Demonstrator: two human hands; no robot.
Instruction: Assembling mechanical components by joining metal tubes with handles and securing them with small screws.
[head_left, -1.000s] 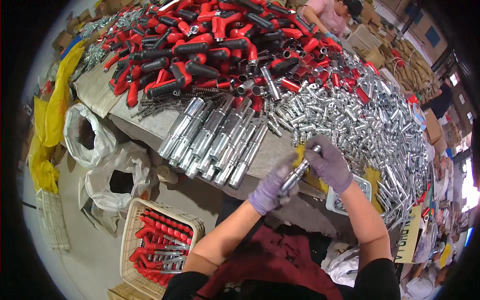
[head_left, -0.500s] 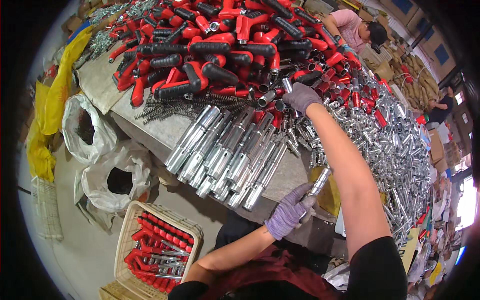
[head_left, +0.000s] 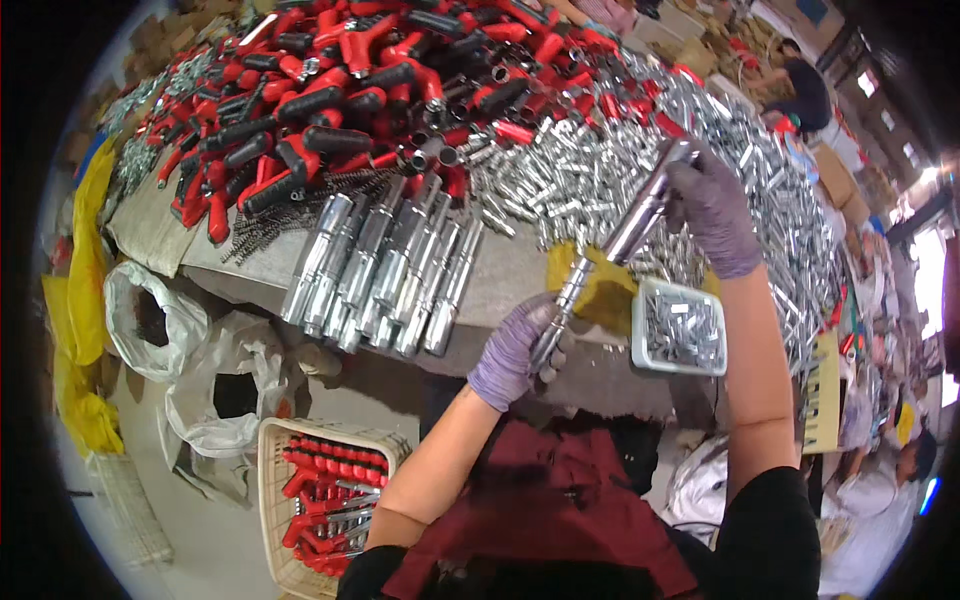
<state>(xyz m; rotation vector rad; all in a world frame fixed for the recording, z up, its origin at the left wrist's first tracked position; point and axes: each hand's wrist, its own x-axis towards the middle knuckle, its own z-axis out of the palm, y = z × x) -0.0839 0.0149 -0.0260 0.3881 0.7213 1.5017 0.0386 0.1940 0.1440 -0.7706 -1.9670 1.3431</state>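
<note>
Gloved in purple, my left hand (head_left: 512,352) is closed round the lower part of a slim, stepped metal shaft (head_left: 572,284). A wider chrome tube (head_left: 640,215) is gripped near its upper end by my right hand (head_left: 712,205), also gloved. Tube and shaft are tilted in one line over the table's front; the shaft's upper end meets the tube's lower end. How far it goes inside is hidden. To the left, several chrome tubes (head_left: 385,255) lie stacked side by side on the tabletop (head_left: 515,265).
Red-and-black handles (head_left: 330,105) are heaped behind, with dark springs (head_left: 270,225) before them. Small metal parts (head_left: 560,185) cover the table's right. A pale plastic box (head_left: 640,350) holds small pieces. A cream basket (head_left: 272,510) of red-handled parts and white sacks (head_left: 185,350) stand at lower left.
My right hand has come back from the heap with a chrome tube, now meeting the shaft. My left hand still holds the shaft. The view has shifted right, showing the plastic box fully.
</note>
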